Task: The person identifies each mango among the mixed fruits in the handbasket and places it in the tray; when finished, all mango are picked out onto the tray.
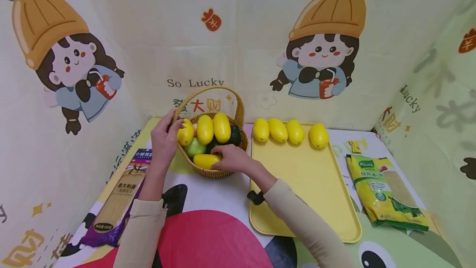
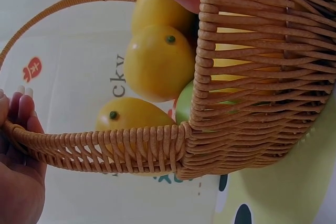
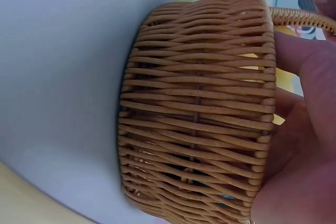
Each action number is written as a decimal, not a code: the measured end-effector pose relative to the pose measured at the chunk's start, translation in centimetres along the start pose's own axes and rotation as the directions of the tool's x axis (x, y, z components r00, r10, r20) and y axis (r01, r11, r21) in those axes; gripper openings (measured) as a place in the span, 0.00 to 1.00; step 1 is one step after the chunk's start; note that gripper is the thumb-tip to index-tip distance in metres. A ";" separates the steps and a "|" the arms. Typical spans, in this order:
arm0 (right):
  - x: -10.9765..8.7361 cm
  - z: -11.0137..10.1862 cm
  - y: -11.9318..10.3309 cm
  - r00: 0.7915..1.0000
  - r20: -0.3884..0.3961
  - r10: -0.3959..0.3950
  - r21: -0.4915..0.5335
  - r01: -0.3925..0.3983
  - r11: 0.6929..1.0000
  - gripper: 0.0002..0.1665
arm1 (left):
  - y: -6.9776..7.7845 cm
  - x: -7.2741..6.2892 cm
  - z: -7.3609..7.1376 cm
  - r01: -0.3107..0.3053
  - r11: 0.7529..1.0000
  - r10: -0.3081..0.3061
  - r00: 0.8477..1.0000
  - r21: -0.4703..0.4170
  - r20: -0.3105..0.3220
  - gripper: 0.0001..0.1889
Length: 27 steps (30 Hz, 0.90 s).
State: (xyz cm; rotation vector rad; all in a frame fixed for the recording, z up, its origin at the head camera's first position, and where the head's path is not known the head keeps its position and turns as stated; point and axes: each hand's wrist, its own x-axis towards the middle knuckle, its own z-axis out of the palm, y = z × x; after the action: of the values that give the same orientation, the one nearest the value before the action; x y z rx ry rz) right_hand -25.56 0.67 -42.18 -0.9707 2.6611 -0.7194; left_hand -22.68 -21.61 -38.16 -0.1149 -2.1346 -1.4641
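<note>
A wicker basket (image 1: 212, 173) stands at the back of the table, holding several yellow mangoes (image 1: 205, 129), a green round fruit (image 1: 195, 148) and dark green ones (image 1: 235, 135). My left hand (image 1: 165, 142) holds the left side of the basket's arched handle (image 2: 100, 148). Over the basket's front right rim, my right hand (image 1: 234, 158) grips the right end of a yellow mango (image 1: 205, 161) lying at the front. In the right wrist view, the woven wall (image 3: 197, 108) hides most of the contents and the fingertips.
A yellow tray (image 1: 305, 193) lies right of the basket, with several mangoes (image 1: 295, 131) lined along its far edge. Farther right are a yellow-green Knorr bag (image 1: 384, 191) and a small yellow packet (image 1: 354, 147). A spaghetti pack (image 1: 119, 197) lies left. Printed cloth walls surround the table.
</note>
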 end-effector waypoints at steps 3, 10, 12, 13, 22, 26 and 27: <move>0.0 0.1 -0.2 1.000 -0.012 0.019 -0.011 -0.019 1.000 0.30 | 0.0 0.0 -0.1 -0.002 1.000 0.002 1.000 -0.002 -0.004 0.25; -0.1 0.1 -0.3 0.998 -0.035 0.045 -0.021 -0.046 0.999 0.29 | 0.2 0.0 0.0 -0.002 1.000 0.002 1.000 -0.019 0.005 0.25; -0.2 0.0 -0.2 0.998 -0.040 0.049 0.013 -0.049 0.999 0.28 | 0.2 0.0 0.1 0.007 1.000 -0.007 1.000 -0.020 0.010 0.25; -0.3 -0.1 -0.1 0.998 -0.042 0.050 0.036 -0.048 0.998 0.28 | 0.2 0.0 0.2 0.011 1.000 -0.011 1.000 -0.018 0.011 0.25; -1.1 -1.0 0.2 0.996 -0.084 0.010 0.139 0.002 0.990 0.27 | 0.0 0.0 0.2 0.012 1.000 -0.012 1.000 -0.014 0.009 0.25; -1.6 -1.6 0.5 0.993 -0.113 -0.020 0.144 0.036 0.989 0.26 | 0.0 0.1 0.2 0.013 0.999 -0.013 1.000 -0.029 -0.001 0.25; -1.8 -1.8 0.6 0.992 -0.121 -0.024 0.153 0.043 0.987 0.26 | -0.1 0.1 0.2 0.015 0.999 -0.016 1.000 -0.028 -0.003 0.25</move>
State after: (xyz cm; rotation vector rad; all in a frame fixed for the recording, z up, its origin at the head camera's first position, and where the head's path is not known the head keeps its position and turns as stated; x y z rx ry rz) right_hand -25.15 2.92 -40.87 -0.9608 2.6450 -1.0055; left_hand -22.87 -21.51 -38.24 -0.1063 -2.1168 -1.5027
